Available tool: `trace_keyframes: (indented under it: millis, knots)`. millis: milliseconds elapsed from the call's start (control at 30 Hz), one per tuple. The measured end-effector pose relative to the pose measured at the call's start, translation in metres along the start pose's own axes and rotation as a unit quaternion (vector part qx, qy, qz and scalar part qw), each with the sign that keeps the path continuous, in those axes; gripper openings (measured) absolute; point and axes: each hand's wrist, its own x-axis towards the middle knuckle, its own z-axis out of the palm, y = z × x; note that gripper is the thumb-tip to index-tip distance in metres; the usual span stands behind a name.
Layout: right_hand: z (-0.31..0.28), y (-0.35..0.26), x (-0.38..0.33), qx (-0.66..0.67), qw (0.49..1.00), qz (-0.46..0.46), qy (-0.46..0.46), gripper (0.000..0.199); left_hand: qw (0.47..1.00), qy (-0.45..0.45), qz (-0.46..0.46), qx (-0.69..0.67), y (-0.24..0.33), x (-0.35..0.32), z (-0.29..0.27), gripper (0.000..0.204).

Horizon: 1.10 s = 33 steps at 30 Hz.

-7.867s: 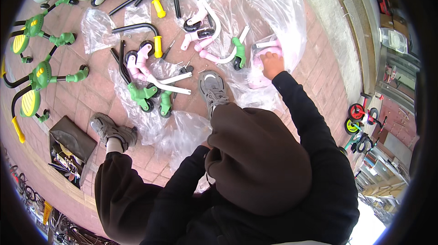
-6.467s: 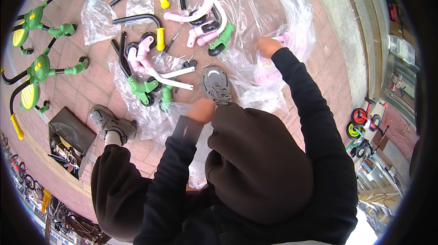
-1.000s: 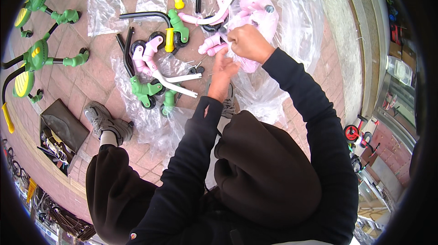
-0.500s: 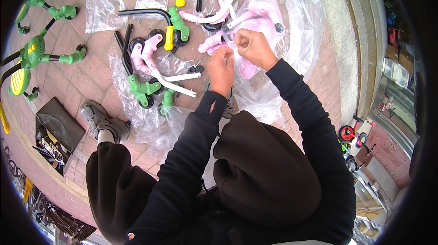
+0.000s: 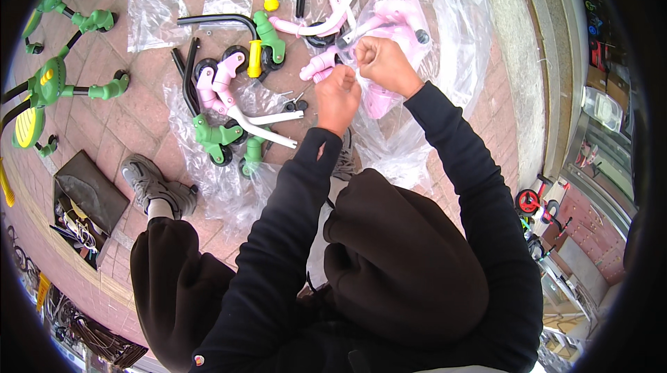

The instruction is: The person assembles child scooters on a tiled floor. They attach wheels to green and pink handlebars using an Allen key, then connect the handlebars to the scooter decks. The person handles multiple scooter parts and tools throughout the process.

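Observation:
My left hand point(image 5: 338, 101) is closed in a pinch, with its fingertips just below my right hand point(image 5: 386, 66), whose fingers are curled closed too. What the fingertips grip is too small to make out; clear plastic lies around them. Just beyond the hands is a pink plastic ride-on body point(image 5: 396, 19), partly inside a large clear plastic bag point(image 5: 451, 39). A pink leg piece point(image 5: 321, 64) rests left of the fingertips. Farther left lie pink caster legs point(image 5: 224, 78) with white tubes point(image 5: 267, 126), and green caster legs point(image 5: 214, 138).
Black bent tubes point(image 5: 215, 19) and yellow grips point(image 5: 255, 59) lie on the brick paving. Green ride-on frames point(image 5: 52, 78) stand at the left. An open dark toolbox point(image 5: 90, 185) sits near my shoe point(image 5: 160, 185). A stone kerb point(image 5: 517, 60) runs along the right.
My left hand has shifted slightly up and to the right, its fingertips closer to the right hand. The right hand has moved a little left and stays closed.

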Motion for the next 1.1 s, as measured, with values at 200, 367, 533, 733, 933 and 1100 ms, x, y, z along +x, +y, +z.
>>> trace_keyframes:
  millis: [200,367,533,733,933,1100]
  knots:
    - [-0.002,-0.006,0.000,-0.157,0.978,-0.130,-0.052,0.007,1.000,-0.006,-0.010,0.012,-0.003,0.005,-0.002,0.008]
    - [0.003,-0.007,-0.003,-0.345,0.912,-0.215,-0.048,0.007,0.999,-0.019,0.012,0.031,-0.004,0.008,-0.004,0.011]
    - [-0.001,-0.003,0.000,-0.220,0.966,-0.135,-0.030,0.010,0.999,-0.028,0.033,-0.012,-0.005,0.008,-0.005,0.017]
    - [-0.001,-0.002,-0.003,-0.148,0.985,-0.085,0.001,0.013,0.999,-0.030,-0.004,-0.010,-0.012,0.006,-0.001,0.015]
    - [0.004,-0.003,-0.010,-0.124,0.990,-0.057,0.020,0.016,0.992,-0.067,-0.072,-0.078,-0.019,0.004,-0.002,0.007]
    - [0.011,0.001,-0.016,-0.085,0.995,0.031,0.047,0.015,0.984,-0.092,-0.085,-0.128,-0.021,-0.001,-0.007,0.006]
